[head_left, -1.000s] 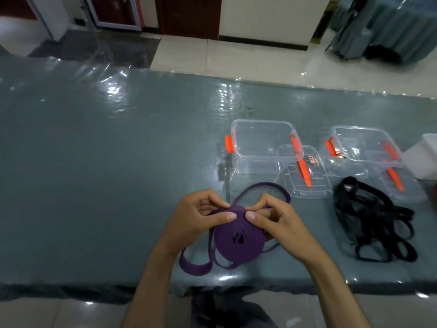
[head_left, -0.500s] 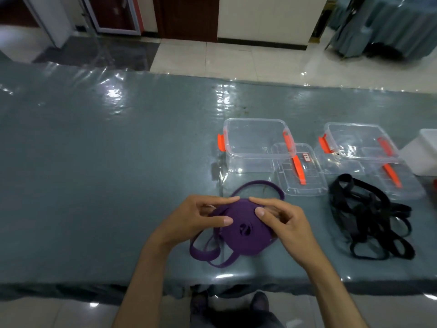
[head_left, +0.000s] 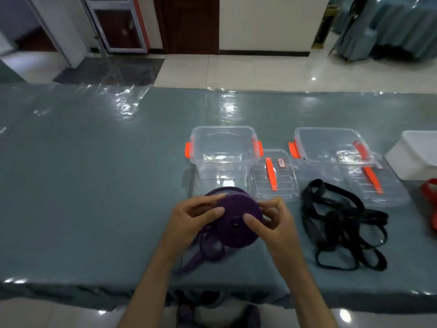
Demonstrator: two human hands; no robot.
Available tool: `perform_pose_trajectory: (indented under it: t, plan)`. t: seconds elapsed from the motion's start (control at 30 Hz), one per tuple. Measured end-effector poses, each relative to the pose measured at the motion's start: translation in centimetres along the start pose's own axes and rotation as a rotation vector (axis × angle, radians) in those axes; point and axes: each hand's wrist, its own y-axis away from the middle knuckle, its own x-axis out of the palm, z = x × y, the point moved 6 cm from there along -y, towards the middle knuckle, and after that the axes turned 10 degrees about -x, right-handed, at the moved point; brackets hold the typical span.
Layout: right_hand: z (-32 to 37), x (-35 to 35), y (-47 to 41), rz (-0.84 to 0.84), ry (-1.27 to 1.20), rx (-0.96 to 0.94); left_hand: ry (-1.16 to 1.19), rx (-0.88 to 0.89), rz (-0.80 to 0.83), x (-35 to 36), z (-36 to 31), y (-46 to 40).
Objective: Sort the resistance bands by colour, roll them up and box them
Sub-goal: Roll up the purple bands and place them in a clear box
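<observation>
A purple resistance band, wound into a thick roll, sits between both hands near the table's front edge. My left hand grips its left side, thumb on the face of the roll. My right hand pinches the right side, thumb near the roll's centre. A loose purple tail trails down to the left onto the table. A tangled heap of black bands lies to the right. Two clear boxes with orange clips stand behind: one just past the roll, another further right.
Clear lids with orange handles lie beside each box, one in the middle and one at the right. A white tub and something red sit at the right edge. The table has a glossy teal cover.
The roll has grown thicker as more band was wound on. The loop that lay behind the roll is gone, and the loose tail at the lower left is shorter.
</observation>
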Motion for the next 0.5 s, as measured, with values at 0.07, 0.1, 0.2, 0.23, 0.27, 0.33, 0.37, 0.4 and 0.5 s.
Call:
perform_pose_trajectory:
  t: [0.07,0.1,0.2,0.23,0.27,0.33,0.37,0.4,0.5]
  plan:
    - [-0.3,-2.0,-0.1,0.069,0.052,0.026,-0.021,0.035,-0.102,1.8,0.5,0.4]
    - [-0.3,-2.9,-0.2,0.105,0.071,0.040,-0.045,0.043,-0.133,2.6,0.9,0.4]
    - [0.5,-5.4,-0.3,0.142,0.039,0.043,-0.049,0.020,-0.146,5.0,1.9,0.5]
    - [0.9,-6.1,-0.3,0.126,0.028,0.018,-0.033,-0.001,-0.121,5.8,2.2,0.5]
    - [1.3,-6.8,-0.2,0.101,0.014,-0.011,-0.024,-0.019,-0.084,6.6,2.3,0.5]
    - [1.5,-8.0,0.0,0.029,-0.028,-0.031,-0.051,-0.040,-0.032,8.0,2.2,0.7]
    - [1.3,-8.5,0.1,0.006,-0.032,-0.024,-0.060,-0.043,-0.021,8.4,2.1,0.7]
    - [1.2,-8.8,0.1,0.004,-0.024,-0.012,-0.056,-0.046,-0.023,8.6,2.0,0.6]
    - [0.7,-9.9,-0.4,0.097,0.013,0.076,-0.087,-0.055,-0.041,9.3,1.8,0.4]
